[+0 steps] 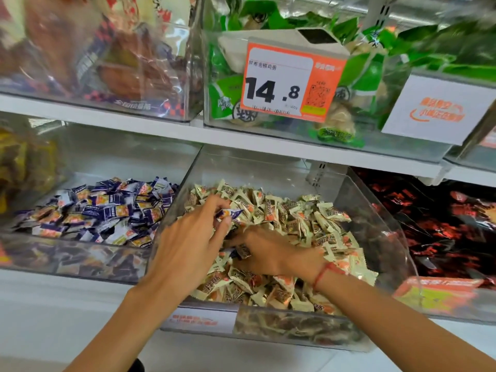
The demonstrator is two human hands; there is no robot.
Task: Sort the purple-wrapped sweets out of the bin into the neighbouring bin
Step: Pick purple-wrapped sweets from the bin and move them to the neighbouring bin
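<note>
- Left hand [193,237]: I pinch one small purple-wrapped sweet [230,212] above the clear plastic middle bin [381,226].
- Right hand [265,251]: fingers buried in cream-wrapped sweets [308,218]; grasp cannot be told.
- Neighbouring clear bin [80,253]: a purple pile [102,208] lies there; remaining strays cannot be counted.

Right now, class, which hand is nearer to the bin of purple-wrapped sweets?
Left. The left hand works beside the purple bin, pinching a purple sweet; the right hand digs further away.
</note>
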